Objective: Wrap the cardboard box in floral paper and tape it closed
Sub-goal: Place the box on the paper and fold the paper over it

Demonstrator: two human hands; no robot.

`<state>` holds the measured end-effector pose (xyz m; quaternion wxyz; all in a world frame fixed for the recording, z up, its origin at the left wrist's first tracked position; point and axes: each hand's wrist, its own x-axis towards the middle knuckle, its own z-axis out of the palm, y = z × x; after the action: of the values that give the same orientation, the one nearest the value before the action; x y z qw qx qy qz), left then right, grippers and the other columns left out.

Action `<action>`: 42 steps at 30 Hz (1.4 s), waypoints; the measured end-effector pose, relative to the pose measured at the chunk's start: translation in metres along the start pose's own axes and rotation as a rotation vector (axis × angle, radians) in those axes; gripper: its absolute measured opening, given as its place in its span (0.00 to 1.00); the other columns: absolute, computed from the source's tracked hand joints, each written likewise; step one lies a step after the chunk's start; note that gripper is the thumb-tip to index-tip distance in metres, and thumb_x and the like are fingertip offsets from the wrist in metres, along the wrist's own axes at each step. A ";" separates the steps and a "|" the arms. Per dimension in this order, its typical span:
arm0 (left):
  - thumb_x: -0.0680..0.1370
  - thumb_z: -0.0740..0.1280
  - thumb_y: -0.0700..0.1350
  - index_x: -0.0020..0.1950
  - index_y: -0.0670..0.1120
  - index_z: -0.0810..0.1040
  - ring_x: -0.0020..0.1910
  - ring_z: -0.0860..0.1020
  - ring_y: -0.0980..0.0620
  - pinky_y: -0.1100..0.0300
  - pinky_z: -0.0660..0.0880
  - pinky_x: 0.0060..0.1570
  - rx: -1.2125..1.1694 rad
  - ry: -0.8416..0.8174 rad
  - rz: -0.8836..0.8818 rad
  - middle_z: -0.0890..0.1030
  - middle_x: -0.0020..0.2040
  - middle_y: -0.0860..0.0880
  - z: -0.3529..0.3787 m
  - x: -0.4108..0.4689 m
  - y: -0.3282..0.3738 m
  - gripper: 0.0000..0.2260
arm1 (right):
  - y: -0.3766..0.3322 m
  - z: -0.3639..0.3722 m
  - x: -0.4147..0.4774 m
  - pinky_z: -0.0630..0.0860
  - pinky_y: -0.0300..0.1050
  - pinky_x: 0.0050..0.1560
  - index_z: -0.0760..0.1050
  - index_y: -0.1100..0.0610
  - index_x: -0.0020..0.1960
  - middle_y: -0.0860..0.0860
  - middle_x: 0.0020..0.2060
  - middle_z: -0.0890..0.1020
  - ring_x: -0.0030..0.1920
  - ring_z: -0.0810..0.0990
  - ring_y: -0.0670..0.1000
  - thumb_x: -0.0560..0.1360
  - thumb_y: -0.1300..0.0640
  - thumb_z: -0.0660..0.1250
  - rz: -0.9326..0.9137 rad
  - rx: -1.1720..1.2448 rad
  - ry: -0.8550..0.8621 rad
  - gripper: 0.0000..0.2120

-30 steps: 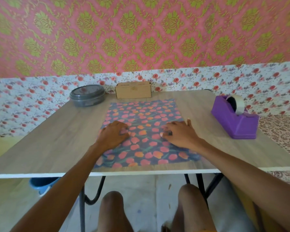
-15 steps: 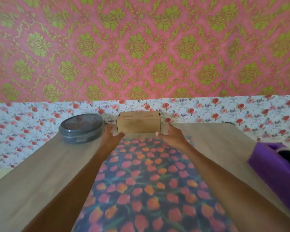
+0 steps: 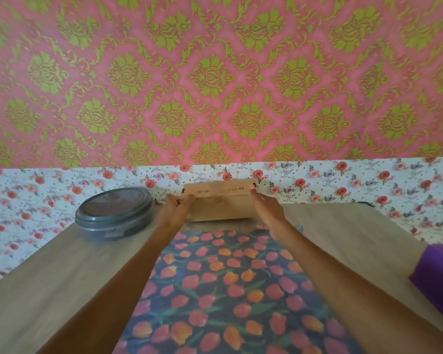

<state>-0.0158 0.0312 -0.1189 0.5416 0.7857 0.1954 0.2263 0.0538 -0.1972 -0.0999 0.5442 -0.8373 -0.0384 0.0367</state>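
Note:
A small brown cardboard box (image 3: 221, 203) is at the far edge of the wooden table (image 3: 69, 264), just beyond the floral paper. My left hand (image 3: 175, 209) grips its left end and my right hand (image 3: 267, 209) grips its right end. The box looks tilted, with its top face turned toward me. The dark floral paper (image 3: 230, 284), printed with red and orange tulips, lies flat on the table between my forearms.
A round grey lidded container (image 3: 114, 213) stands at the far left of the table, close to my left hand. A purple tape dispenser (image 3: 439, 277) shows at the right edge. A wall with flowered paper rises right behind the box.
My hands left the floral paper, reached forward to the far edge and closed on both ends of the box. The box now looks tilted or slightly raised.

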 end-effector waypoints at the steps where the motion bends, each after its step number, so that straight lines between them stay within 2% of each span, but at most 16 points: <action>1: 0.77 0.64 0.63 0.53 0.45 0.67 0.46 0.76 0.49 0.43 0.78 0.53 0.009 0.010 0.013 0.75 0.46 0.48 0.000 -0.010 0.007 0.22 | 0.000 -0.005 -0.007 0.82 0.51 0.53 0.69 0.52 0.73 0.52 0.69 0.74 0.60 0.78 0.55 0.77 0.29 0.55 0.023 0.071 0.008 0.35; 4: 0.79 0.63 0.57 0.50 0.42 0.67 0.39 0.73 0.52 0.53 0.74 0.39 0.027 0.088 0.100 0.72 0.40 0.50 0.000 -0.050 0.023 0.18 | 0.005 -0.015 -0.037 0.83 0.46 0.41 0.74 0.52 0.69 0.52 0.65 0.77 0.53 0.80 0.54 0.76 0.31 0.58 0.075 0.231 0.105 0.32; 7: 0.80 0.64 0.53 0.47 0.43 0.67 0.35 0.71 0.53 0.56 0.69 0.35 0.041 0.149 0.146 0.71 0.36 0.50 -0.007 -0.098 0.034 0.14 | 0.018 -0.023 -0.075 0.80 0.56 0.53 0.81 0.55 0.52 0.54 0.53 0.83 0.50 0.81 0.57 0.76 0.33 0.60 0.047 0.133 0.250 0.26; 9: 0.80 0.64 0.52 0.42 0.45 0.67 0.33 0.71 0.52 0.54 0.69 0.38 0.109 0.174 0.146 0.72 0.34 0.49 -0.013 -0.119 0.032 0.14 | 0.028 -0.026 -0.097 0.80 0.59 0.53 0.76 0.53 0.37 0.55 0.44 0.82 0.47 0.81 0.59 0.75 0.36 0.63 0.065 0.163 0.287 0.21; 12: 0.79 0.65 0.50 0.37 0.45 0.67 0.32 0.71 0.50 0.56 0.66 0.34 0.187 0.184 0.142 0.73 0.31 0.49 -0.024 -0.141 0.029 0.14 | 0.038 -0.032 -0.126 0.81 0.60 0.52 0.70 0.49 0.31 0.51 0.35 0.76 0.44 0.81 0.59 0.74 0.38 0.66 0.112 0.240 0.282 0.19; 17: 0.75 0.66 0.45 0.42 0.42 0.74 0.37 0.81 0.48 0.49 0.78 0.40 0.177 0.101 0.057 0.81 0.36 0.47 -0.039 -0.146 0.021 0.06 | 0.039 -0.040 -0.139 0.77 0.51 0.47 0.72 0.54 0.38 0.51 0.38 0.77 0.43 0.80 0.56 0.75 0.37 0.59 0.080 -0.024 0.243 0.20; 21: 0.78 0.62 0.38 0.41 0.43 0.73 0.35 0.81 0.46 0.50 0.79 0.41 0.112 -0.019 0.007 0.82 0.39 0.44 -0.045 -0.121 0.013 0.06 | 0.036 -0.045 -0.126 0.69 0.50 0.42 0.71 0.52 0.40 0.53 0.43 0.78 0.52 0.78 0.59 0.61 0.33 0.59 0.126 -0.126 0.133 0.23; 23: 0.78 0.61 0.37 0.47 0.44 0.74 0.39 0.80 0.44 0.50 0.78 0.42 0.148 -0.024 -0.019 0.83 0.46 0.41 -0.047 -0.094 -0.002 0.05 | 0.037 -0.050 -0.118 0.72 0.51 0.48 0.73 0.54 0.56 0.55 0.54 0.77 0.62 0.76 0.60 0.57 0.30 0.64 0.113 -0.073 0.052 0.36; 25: 0.77 0.60 0.35 0.57 0.42 0.75 0.49 0.80 0.41 0.50 0.76 0.48 0.380 -0.031 0.054 0.81 0.54 0.40 -0.050 -0.064 -0.020 0.11 | 0.035 -0.055 -0.113 0.71 0.54 0.64 0.61 0.51 0.75 0.53 0.70 0.68 0.72 0.67 0.57 0.53 0.27 0.71 0.011 -0.071 -0.042 0.56; 26: 0.77 0.60 0.33 0.63 0.41 0.74 0.55 0.78 0.40 0.50 0.75 0.53 0.504 -0.059 0.097 0.79 0.59 0.39 -0.050 -0.052 -0.027 0.15 | 0.035 -0.057 -0.111 0.67 0.55 0.70 0.54 0.48 0.78 0.51 0.75 0.63 0.74 0.63 0.56 0.53 0.28 0.75 -0.068 -0.086 -0.109 0.62; 28: 0.79 0.60 0.33 0.72 0.40 0.68 0.63 0.75 0.38 0.49 0.71 0.61 0.687 -0.159 0.169 0.74 0.67 0.38 -0.048 -0.034 -0.034 0.20 | 0.034 -0.061 -0.104 0.65 0.53 0.72 0.49 0.45 0.80 0.48 0.76 0.60 0.75 0.61 0.52 0.57 0.35 0.80 -0.195 -0.098 -0.287 0.61; 32: 0.81 0.62 0.41 0.76 0.46 0.62 0.65 0.75 0.41 0.48 0.71 0.65 0.946 -0.367 0.218 0.72 0.71 0.42 -0.043 -0.005 -0.040 0.23 | 0.041 -0.064 -0.089 0.69 0.36 0.58 0.59 0.48 0.77 0.49 0.70 0.68 0.67 0.69 0.48 0.62 0.53 0.84 -0.308 -0.140 -0.423 0.51; 34: 0.80 0.65 0.49 0.74 0.49 0.68 0.68 0.72 0.43 0.47 0.66 0.68 1.078 -0.354 0.237 0.72 0.70 0.47 -0.043 0.006 -0.038 0.22 | 0.042 -0.064 -0.083 0.69 0.38 0.60 0.62 0.48 0.76 0.48 0.67 0.70 0.66 0.71 0.48 0.60 0.53 0.85 -0.322 -0.158 -0.410 0.51; 36: 0.77 0.68 0.52 0.67 0.49 0.75 0.64 0.75 0.45 0.49 0.68 0.65 1.110 -0.350 0.247 0.78 0.62 0.48 -0.043 0.009 -0.031 0.19 | 0.042 -0.064 -0.082 0.69 0.40 0.61 0.64 0.48 0.75 0.47 0.65 0.71 0.65 0.71 0.48 0.58 0.52 0.85 -0.330 -0.166 -0.392 0.51; 40: 0.75 0.67 0.42 0.47 0.49 0.81 0.56 0.77 0.49 0.53 0.68 0.57 1.044 -0.282 0.258 0.79 0.48 0.53 -0.045 0.003 -0.017 0.05 | 0.039 -0.066 -0.085 0.69 0.41 0.62 0.64 0.49 0.75 0.47 0.66 0.71 0.65 0.71 0.49 0.56 0.51 0.86 -0.342 -0.201 -0.390 0.52; 42: 0.74 0.67 0.40 0.37 0.52 0.77 0.51 0.78 0.50 0.53 0.70 0.54 0.933 -0.228 0.262 0.79 0.42 0.54 -0.049 -0.002 -0.014 0.08 | 0.037 -0.068 -0.090 0.70 0.43 0.64 0.64 0.49 0.74 0.47 0.66 0.71 0.66 0.71 0.49 0.56 0.50 0.86 -0.345 -0.230 -0.390 0.52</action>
<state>-0.0456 0.0720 -0.1169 0.1171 0.9820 0.1151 0.0934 -0.0274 -0.2830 -0.1048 0.4260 -0.8518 -0.2883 0.0995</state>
